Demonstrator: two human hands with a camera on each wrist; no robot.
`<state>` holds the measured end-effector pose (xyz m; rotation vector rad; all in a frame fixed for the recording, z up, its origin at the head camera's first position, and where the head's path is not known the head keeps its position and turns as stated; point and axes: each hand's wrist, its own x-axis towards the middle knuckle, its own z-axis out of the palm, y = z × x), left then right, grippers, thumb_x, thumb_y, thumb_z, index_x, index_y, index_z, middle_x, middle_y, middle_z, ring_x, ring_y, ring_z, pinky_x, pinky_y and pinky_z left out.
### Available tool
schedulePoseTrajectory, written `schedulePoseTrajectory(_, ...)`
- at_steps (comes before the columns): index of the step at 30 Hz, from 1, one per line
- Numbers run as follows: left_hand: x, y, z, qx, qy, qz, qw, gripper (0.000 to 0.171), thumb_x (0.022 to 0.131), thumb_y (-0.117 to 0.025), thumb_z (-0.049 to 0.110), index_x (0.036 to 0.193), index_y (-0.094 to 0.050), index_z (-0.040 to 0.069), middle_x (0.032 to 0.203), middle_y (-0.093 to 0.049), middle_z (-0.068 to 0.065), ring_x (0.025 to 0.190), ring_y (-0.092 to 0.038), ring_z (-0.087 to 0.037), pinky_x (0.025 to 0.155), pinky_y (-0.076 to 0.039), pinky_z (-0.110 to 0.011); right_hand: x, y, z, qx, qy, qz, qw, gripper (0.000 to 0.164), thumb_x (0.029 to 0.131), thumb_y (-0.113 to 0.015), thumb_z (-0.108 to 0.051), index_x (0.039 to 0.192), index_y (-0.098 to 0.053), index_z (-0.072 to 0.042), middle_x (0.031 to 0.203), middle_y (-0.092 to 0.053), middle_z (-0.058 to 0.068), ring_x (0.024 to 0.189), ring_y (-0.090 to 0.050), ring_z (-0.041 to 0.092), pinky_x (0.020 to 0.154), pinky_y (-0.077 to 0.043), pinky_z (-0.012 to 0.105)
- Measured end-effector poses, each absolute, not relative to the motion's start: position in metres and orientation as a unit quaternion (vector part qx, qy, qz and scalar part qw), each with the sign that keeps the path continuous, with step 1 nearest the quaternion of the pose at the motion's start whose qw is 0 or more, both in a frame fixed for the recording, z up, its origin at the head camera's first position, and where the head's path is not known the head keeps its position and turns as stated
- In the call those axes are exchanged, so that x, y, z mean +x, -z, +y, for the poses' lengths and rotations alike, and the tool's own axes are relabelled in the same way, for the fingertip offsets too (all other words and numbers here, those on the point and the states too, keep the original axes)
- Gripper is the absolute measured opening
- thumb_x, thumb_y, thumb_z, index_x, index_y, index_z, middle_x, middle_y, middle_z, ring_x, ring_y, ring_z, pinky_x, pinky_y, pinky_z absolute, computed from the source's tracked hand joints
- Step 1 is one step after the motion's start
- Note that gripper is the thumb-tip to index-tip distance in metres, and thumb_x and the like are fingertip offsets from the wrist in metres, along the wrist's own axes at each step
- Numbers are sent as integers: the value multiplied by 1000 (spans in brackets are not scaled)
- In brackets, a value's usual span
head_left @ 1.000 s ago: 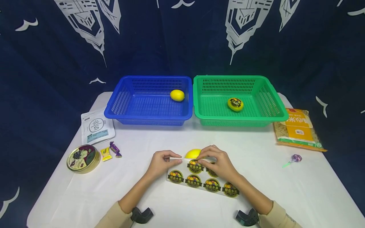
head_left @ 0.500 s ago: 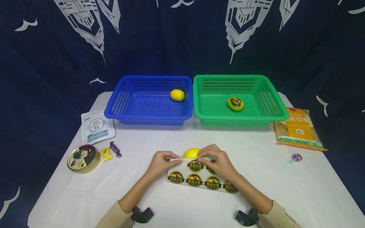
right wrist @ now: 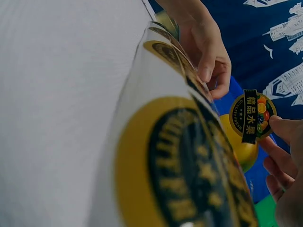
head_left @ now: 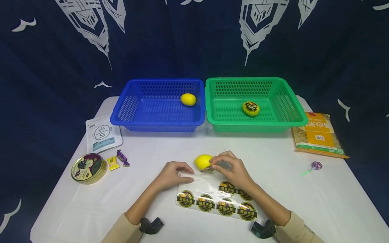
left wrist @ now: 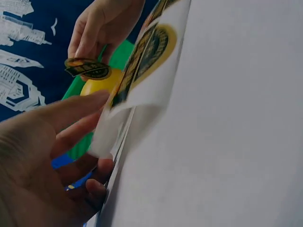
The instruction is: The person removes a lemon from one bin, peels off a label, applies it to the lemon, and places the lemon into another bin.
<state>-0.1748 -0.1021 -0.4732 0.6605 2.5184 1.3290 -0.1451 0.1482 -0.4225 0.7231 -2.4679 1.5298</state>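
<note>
- The right hand point(head_left: 232, 170) pinches a loose round sticker point(right wrist: 252, 117) between thumb and fingertip, clear of the sheet; from the head the sticker is a thin tilted sliver, its print unreadable, but the right wrist view shows its black band, lettering and fruit.
- The left hand point(head_left: 173, 175) has its fingers bent about the near lemon's side of the sticker sheet point(head_left: 200, 187), at the left corner — whether they grip it or only touch it, I cannot tell.
- The sheet lies between the hands on the white table point(head_left: 152, 148); the right hand and forearm hide part of its right side, and its nearest stickers are blurred and cut off in the right wrist view.
- Just beyond the sheet is the near lemon point(head_left: 202, 161), partly covered by the right fingers; whether the sticker touches it is unclear.
- Farther back, the blue basket point(head_left: 156, 124) holds a plain lemon point(head_left: 188, 99), and the green basket point(head_left: 255, 125) a stickered lemon point(head_left: 251, 108) with print too small to read.
- At left: a pouch point(head_left: 103, 133), a tin point(head_left: 88, 168) and two wrapped sweets point(head_left: 122, 158).
- At right: a lollipop point(head_left: 316, 165) and a food bag point(head_left: 319, 135), its corner hidden — the green basket overlaps it.
- Both sleeves point(head_left: 123, 229) are cut off below.
</note>
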Motion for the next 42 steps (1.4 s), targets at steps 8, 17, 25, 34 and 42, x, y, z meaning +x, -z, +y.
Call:
schedulePoseTrajectory(8, -188, 471, -93, 278, -451, 848, 11, 58, 68, -82, 32, 121, -57, 24, 117, -57, 7, 104, -54, -14, 82, -50, -30, -146, 425, 148, 245, -514, -818, 80, 10, 80, -70, -1, 89, -68, -3, 98, -66, 9, 98, -53, 24, 93, -43, 28)
schedulePoseTrajectory(17, -201, 489, -67, 345, -455, 821, 9, 67, 70, -81, 28, 130, -52, 25, 126, -55, 8, 116, -49, -11, 101, -38, -32, -150, 427, 153, 232, -551, -800, 57, 10, 81, -68, -1, 91, -66, -1, 99, -66, 13, 97, -53, 24, 88, -45, 31)
schedulePoseTrajectory(25, -202, 496, -60, 326, -477, 816, -34, 66, 63, -86, 29, 122, -58, 23, 114, -60, 10, 97, -55, -6, 82, -49, -24, -157, 420, 161, 161, -570, -806, 2, 6, 82, -69, -6, 87, -68, -2, 80, -67, 6, 73, -53, 15, 69, -45, 30)
schedulePoseTrajectory(34, -203, 499, -61, 327, -498, 802, -38, 66, 62, -86, 27, 122, -58, 20, 112, -61, 8, 90, -57, -7, 76, -50, -22, -172, 425, 154, 155, -537, -829, -5, 10, 81, -71, -11, 88, -69, -4, 80, -66, 5, 70, -48, 16, 65, -42, 29)
schedulePoseTrajectory(42, -205, 501, -63, 332, -498, 801, -32, 65, 64, -85, 28, 122, -58, 19, 113, -61, 8, 87, -57, -7, 74, -50, -21, -188, 453, 153, 155, -521, -839, 20, 12, 79, -74, -26, 86, -71, -17, 74, -64, -6, 70, -47, 17, 66, -39, 30)
